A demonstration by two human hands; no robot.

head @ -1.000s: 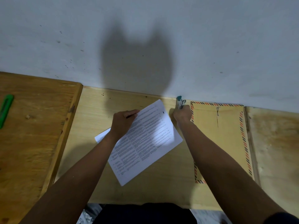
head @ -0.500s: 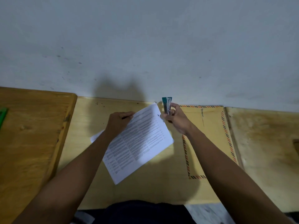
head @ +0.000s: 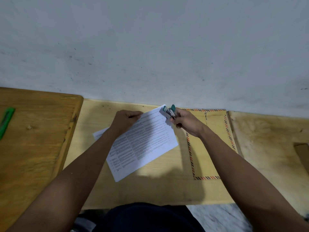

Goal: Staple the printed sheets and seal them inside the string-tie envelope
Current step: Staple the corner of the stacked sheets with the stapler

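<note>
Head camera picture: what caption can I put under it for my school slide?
Left hand holds printed sheets while right hand fits a green stapler over their corner, beside the envelope.

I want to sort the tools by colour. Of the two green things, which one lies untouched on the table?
The green cutter on the darker left board; the green stapler is gripped by the right hand.

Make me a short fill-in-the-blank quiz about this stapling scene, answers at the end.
1. The right hand grips a teal ____ at the corner of the printed sheets.
2. The left hand holds the sheets' far ____ edge.
3. The envelope lies under the ____ forearm.
4. The green tool lies on the ____ wooden board.

Answers: stapler; left; right; left
</note>
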